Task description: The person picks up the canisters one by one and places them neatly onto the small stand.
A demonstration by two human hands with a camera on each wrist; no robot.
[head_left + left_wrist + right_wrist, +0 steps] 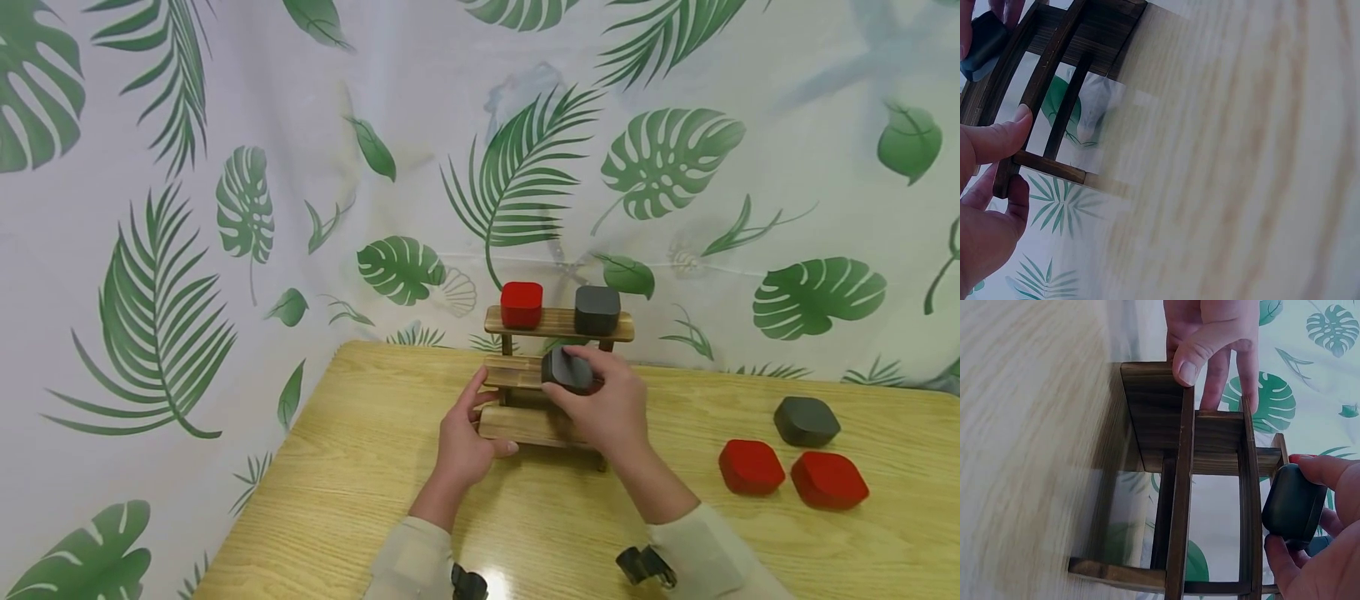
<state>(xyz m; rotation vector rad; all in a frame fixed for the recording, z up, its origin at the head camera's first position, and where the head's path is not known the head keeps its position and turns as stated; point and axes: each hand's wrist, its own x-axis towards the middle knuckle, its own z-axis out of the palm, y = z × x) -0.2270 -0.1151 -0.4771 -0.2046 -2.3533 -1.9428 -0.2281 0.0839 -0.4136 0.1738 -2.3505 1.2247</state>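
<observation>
A three-tier wooden shelf (525, 423) stands on the table. My left hand (467, 442) grips its left end, with the thumb on the front edge of the bottom tier and the fingers behind, as the left wrist view (1000, 147) shows. Between thumb and fingers of my right hand (611, 404) is a dark grey rounded block (567, 371), pinched at the middle tier's front. In the right wrist view this block (1294, 503) overlaps the shelf's edge. The top tier bears a red block (522, 305) on the left and another dark grey block (597, 311) on the right.
Right of the shelf, a dark grey block (807, 421) lies on the wooden table (360, 483) behind two red blocks, one to the left (752, 467) and one to the right (829, 481). A leaf-patterned cloth (315, 192) hangs close behind the shelf and along the left.
</observation>
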